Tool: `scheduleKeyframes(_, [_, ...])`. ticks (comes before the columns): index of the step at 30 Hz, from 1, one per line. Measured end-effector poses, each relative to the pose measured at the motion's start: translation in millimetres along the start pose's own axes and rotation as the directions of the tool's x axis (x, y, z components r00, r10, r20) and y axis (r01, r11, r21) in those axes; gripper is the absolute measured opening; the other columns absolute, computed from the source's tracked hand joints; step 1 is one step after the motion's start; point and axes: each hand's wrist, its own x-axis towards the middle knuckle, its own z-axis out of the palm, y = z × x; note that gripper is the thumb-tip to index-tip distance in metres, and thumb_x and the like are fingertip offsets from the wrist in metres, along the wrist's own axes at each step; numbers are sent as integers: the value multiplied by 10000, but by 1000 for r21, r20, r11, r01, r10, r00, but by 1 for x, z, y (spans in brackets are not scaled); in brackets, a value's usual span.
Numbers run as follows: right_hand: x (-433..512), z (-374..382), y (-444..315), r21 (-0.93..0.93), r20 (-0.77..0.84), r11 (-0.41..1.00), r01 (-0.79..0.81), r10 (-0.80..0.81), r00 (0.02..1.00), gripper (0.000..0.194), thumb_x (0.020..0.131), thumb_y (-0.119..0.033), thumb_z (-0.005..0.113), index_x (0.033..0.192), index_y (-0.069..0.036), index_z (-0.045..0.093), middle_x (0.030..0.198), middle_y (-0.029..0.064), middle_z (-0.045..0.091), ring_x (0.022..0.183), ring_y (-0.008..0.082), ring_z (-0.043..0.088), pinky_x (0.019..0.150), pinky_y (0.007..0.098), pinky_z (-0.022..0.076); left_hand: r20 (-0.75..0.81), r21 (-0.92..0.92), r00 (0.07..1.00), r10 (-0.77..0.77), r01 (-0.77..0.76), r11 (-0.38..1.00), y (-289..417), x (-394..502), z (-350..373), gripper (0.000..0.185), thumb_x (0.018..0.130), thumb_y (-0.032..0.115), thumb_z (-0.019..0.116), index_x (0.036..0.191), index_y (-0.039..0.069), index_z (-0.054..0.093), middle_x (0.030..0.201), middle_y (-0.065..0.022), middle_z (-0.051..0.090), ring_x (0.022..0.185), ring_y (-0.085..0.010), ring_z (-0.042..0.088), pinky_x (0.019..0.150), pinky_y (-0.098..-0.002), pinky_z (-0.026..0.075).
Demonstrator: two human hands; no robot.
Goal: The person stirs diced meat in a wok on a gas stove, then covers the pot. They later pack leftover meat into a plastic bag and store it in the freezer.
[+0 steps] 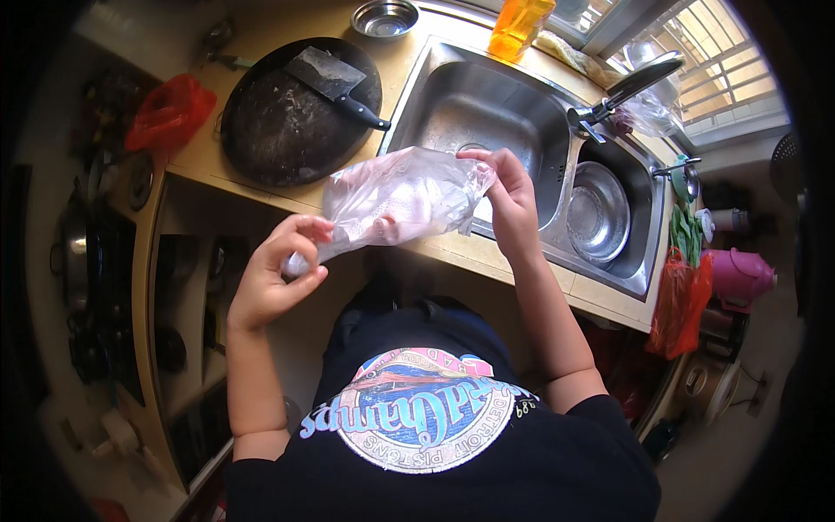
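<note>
A clear plastic bag point(398, 199) with pale pink raw meat, its kind not certain, hangs level between my hands, above the counter's front edge. My left hand point(284, 261) holds the bag's gathered, twisted end, fingers curled round it. At the other end my right hand point(505, 192) pinches the bag's crumpled edge between thumb and fingers. Behind the bag lies a round, dark chopping board point(274, 124), and a cleaver point(333, 81) with a black handle rests on it. The bag and my right hand partly hide the near side of the steel sink point(496, 98).
A metal bowl point(385, 18) and an orange bottle point(518, 26) stand behind. The smaller basin holds a metal bowl point(597, 212) beside the faucet point(587, 117). A red plastic bag point(173, 111) lies left; another red bag point(682, 300) with leafy greens point(685, 231) hangs right.
</note>
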Motion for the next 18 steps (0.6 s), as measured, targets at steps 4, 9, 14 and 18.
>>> scheduleKeyframes(4, [-7, -2, 8, 13, 61, 999, -31, 30, 998, 100, 920, -128, 498, 851, -61, 468, 972, 84, 601, 883, 118, 528, 824, 263, 402, 12, 55, 990, -141, 140, 989, 0, -16, 2, 122, 717, -58, 624, 726, 43, 556, 1064, -95, 552, 934, -195, 546, 825, -300, 442])
scheduleKeyframes(9, [-22, -3, 9, 97, 35, 992, -82, 79, 996, 152, 930, -177, 514, 849, -61, 457, 965, 71, 573, 929, 122, 511, 869, 268, 374, -30, 166, 967, -253, 255, 953, -4, -31, 7, 122, 698, -57, 629, 732, 39, 561, 1036, -95, 557, 938, -211, 549, 799, -295, 447])
scheduleKeyframes(14, [-18, 4, 3, -38, 40, 998, -58, 59, 997, 208, 940, -231, 508, 902, -28, 523, 977, 70, 572, 943, 128, 511, 880, 276, 369, 9, 183, 961, -277, 271, 945, -1, -33, 5, 155, 670, -22, 675, 754, 45, 563, 1031, -87, 550, 928, -201, 549, 778, -292, 445])
scheduleKeyframes(18, [-19, 4, 1, -69, 24, 996, -59, 61, 998, 205, 938, -220, 521, 866, -28, 516, 974, 53, 569, 866, 95, 495, 790, 242, 393, 117, 245, 939, -322, 287, 926, 2, -25, 1, 224, 665, 65, 737, 813, 44, 570, 1040, -77, 534, 846, -182, 542, 755, -277, 446])
